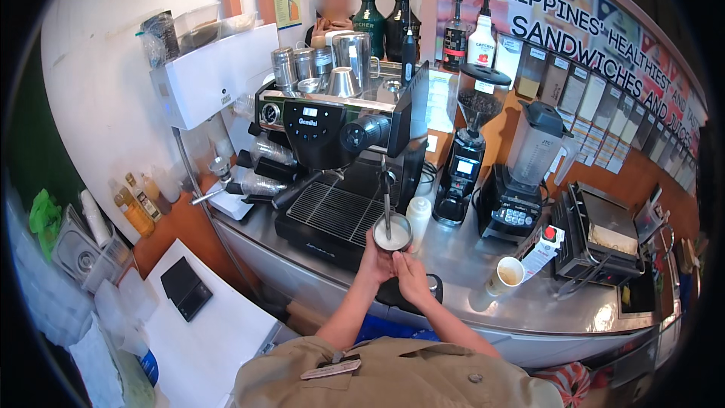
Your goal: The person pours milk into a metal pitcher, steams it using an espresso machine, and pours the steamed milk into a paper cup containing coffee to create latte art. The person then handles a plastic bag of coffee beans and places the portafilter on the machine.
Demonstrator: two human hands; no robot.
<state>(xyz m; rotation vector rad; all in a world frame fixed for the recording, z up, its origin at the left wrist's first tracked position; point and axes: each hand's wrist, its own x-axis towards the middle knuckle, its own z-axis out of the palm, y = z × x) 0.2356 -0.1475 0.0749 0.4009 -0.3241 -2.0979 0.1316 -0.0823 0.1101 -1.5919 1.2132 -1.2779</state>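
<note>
Both hands are at a metal milk pitcher that contains white milk. My left hand wraps its left side and underside. My right hand grips the near side, thumb pointing up; its fingers hide any handle. The steam wand of a Gemilai espresso machine reaches down into the pitcher, its tip under the milk's surface. Just right of the pitcher stands a white squeeze bottle. The machine's drip tray lies left of the hands.
Along the steel counter stand a coffee grinder, a blender, a sandwich press, a carton and a paper cup of brown liquid. A black scale rests on a white surface at left. A person is behind the machine.
</note>
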